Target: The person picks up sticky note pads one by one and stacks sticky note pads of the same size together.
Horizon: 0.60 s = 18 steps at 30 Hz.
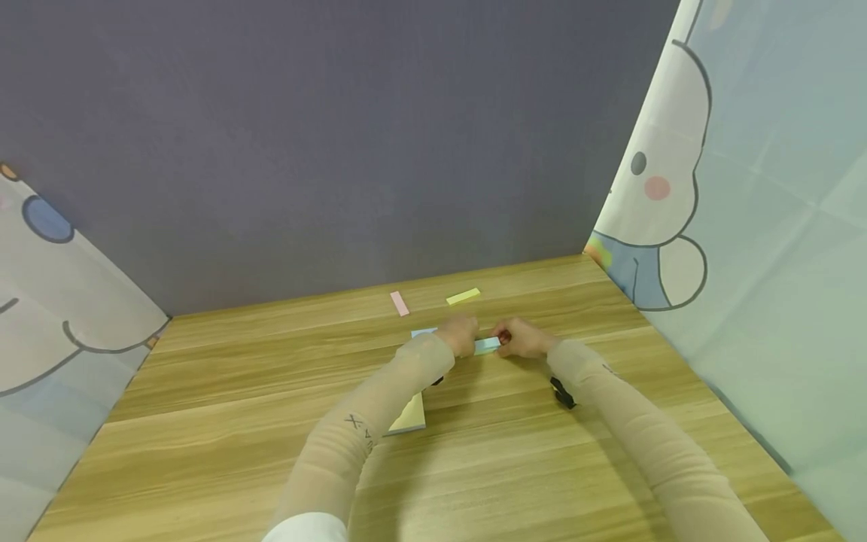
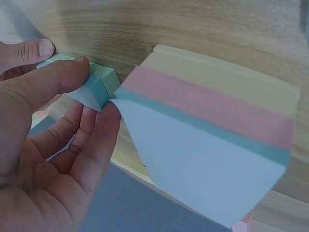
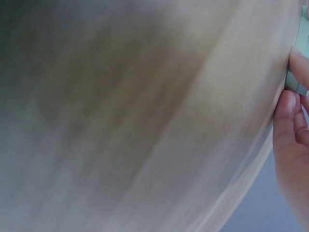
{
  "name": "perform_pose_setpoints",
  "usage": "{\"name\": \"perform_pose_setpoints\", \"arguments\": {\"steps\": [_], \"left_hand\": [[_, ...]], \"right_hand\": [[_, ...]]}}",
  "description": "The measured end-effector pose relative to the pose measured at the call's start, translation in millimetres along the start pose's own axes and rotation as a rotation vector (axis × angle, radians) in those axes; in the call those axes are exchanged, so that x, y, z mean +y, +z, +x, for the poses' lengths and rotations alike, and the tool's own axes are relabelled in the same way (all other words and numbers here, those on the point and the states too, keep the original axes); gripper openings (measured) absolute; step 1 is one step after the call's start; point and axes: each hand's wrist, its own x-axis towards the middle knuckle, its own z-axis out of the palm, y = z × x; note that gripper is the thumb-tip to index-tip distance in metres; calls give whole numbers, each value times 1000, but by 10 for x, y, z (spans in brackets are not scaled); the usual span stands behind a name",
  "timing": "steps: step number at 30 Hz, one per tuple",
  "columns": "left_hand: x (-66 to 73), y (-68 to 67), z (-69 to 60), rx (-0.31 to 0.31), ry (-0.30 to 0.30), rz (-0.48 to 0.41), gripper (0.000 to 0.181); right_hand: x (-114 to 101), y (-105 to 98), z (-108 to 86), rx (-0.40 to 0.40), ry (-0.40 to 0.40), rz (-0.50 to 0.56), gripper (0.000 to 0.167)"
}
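Observation:
In the head view, my left hand [image 1: 460, 334] and right hand [image 1: 523, 338] meet over two narrow sticky-note pads [image 1: 486, 345], one blue and one green, lying side by side. Seen from the left wrist, the left thumb lies along the blue pad [image 2: 99, 91] with fingers below it, pinching one end; the green pad [image 2: 111, 81] sits against it. At the far end, the right thumb and fingers grip the pair. Close to the left fingertips is a wide sticky-note block [image 2: 203, 154] in yellow, pink and blue bands, its blue sheet uppermost; my left forearm covers part of it from the head.
A pink strip pad [image 1: 400, 303] and a yellow strip pad [image 1: 463, 296] lie farther back on the wood-grain table [image 1: 271, 376]. A dark panel [image 1: 379, 150] rises behind the table, and cartoon-printed sheets [image 1: 765, 226] stand at both sides.

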Motion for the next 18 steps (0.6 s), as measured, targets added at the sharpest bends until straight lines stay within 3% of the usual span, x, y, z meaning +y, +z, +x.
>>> {"name": "perform_pose_setpoints", "arguments": {"steps": [18], "left_hand": [[15, 6, 8, 6, -7, 4, 25]], "right_hand": [[-16, -1, -5, -6, -3, -9, 24]]}}
